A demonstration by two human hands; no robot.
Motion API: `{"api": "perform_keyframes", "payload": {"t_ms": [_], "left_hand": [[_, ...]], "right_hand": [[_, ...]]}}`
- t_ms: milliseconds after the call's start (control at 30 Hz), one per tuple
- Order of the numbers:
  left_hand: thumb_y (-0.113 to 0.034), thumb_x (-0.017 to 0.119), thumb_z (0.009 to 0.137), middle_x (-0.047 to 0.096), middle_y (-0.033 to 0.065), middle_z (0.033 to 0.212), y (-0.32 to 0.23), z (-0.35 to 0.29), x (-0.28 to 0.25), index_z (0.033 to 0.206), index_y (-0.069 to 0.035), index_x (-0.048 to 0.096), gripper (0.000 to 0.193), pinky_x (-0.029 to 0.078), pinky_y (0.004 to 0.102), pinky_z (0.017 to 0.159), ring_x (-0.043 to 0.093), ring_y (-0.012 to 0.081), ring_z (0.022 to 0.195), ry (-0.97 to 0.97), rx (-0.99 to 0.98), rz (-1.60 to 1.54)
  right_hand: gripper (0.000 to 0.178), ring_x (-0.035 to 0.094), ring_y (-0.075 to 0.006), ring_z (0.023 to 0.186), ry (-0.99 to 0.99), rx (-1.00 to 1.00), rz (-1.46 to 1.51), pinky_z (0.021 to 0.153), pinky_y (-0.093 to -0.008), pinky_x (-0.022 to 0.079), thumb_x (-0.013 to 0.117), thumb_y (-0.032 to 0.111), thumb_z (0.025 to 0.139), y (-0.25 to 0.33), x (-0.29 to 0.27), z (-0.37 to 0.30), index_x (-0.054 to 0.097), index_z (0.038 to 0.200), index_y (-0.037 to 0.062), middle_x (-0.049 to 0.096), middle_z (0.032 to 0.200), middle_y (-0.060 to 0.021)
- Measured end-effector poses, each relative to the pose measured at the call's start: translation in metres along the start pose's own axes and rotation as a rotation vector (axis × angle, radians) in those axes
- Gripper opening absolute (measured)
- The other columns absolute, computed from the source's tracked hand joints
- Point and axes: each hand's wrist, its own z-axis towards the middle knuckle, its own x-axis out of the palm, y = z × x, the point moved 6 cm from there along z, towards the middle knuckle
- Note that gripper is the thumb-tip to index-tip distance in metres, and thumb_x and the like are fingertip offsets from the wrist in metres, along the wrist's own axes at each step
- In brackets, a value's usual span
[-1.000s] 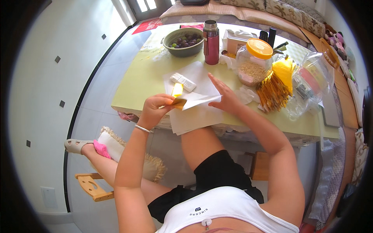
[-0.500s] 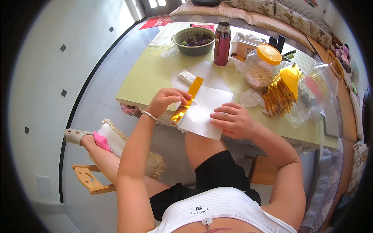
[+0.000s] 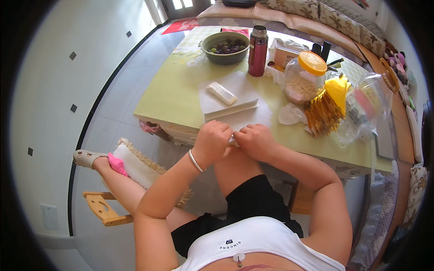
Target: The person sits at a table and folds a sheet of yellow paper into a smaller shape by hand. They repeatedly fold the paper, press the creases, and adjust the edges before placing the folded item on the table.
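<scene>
Knuckles up, left hand [image 3: 211,141] and right hand [image 3: 253,141] nearly touch, both pinching white paper [image 3: 236,119].

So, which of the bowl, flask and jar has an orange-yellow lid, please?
The clear jar beside the gold foil; the vacuum flask has a silver top, the fruit bowl no lid.

- Curled fingers of the left hand [image 3: 211,142] and right hand [image 3: 254,142] hid the near edge of the white paper [image 3: 243,118].
- Contents of the clear plastic bag [image 3: 367,106] were too blurred to tell.
- The top edge cut off a black object [image 3: 239,2].
</scene>
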Motion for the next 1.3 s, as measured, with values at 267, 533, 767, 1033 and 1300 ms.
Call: {"api": "perform_keyframes", "payload": {"t_ms": [267,533,767,1033,1300], "left_hand": [[-0.001,0.069,0.074,0.059,0.0235,0.132,0.04,-0.034,0.003,0.083,-0.003,0.069,0.01,0.045,0.0421,0.103,0.054,0.0391,0.125,-0.102,-0.197,-0.137],[-0.009,0.069,0.077,0.06,0.0251,0.127,0.071,-0.037,0.017,0.082,-0.003,0.07,0.008,0.046,0.0426,0.101,0.056,0.0396,0.12,-0.056,-0.283,-0.296],[-0.017,0.071,0.079,0.069,0.016,0.1,0.09,-0.033,0.024,0.077,-0.001,0.069,0.016,0.049,0.0425,0.086,0.06,0.0346,0.097,-0.205,-0.43,-0.276],[-0.021,0.073,0.077,0.066,0.0135,0.092,0.086,-0.015,0.02,0.091,-0.002,0.069,0.024,0.049,0.0438,0.085,0.06,0.0335,0.093,-0.193,-0.642,0.109],[-0.025,0.068,0.085,0.061,0.0219,0.128,0.038,-0.01,0.047,0.125,0.003,0.06,0.049,0.043,0.0475,0.103,0.056,0.0382,0.122,-0.15,0.014,0.135]], "right_hand": [[0.009,0.051,-0.0302,0.13,0.082,0.074,0.281,0.103,-0.0457,0.042,0.071,0.02,0.079,-0.032,0.006,-0.003,0.074,0.082,0.0124,0.061,0.132,-0.0134],[0.012,0.052,-0.0364,0.127,0.144,0.028,0.445,0.103,-0.0457,0.042,0.073,0.017,0.079,-0.066,0.001,0.005,0.073,0.083,0.006,0.056,0.138,-0.0183],[0.021,0.063,-0.0326,0.092,0.055,0.539,0.707,0.082,-0.0389,0.051,0.074,0.018,0.079,-0.108,0.029,0.009,0.068,0.083,-0.0023,0.069,0.1,-0.0142],[0.025,0.058,-0.0346,0.091,-0.115,0.556,0.272,0.081,-0.0426,0.05,0.076,0.024,0.072,-0.107,0.027,0.01,0.066,0.072,0.0009,0.064,0.086,-0.0137],[0.022,0.058,-0.0337,0.088,-0.151,0.528,0.259,0.079,-0.0421,0.049,0.078,0.022,0.069,-0.104,0.028,0.012,0.067,0.072,0.0027,0.063,0.085,-0.0131]]}}
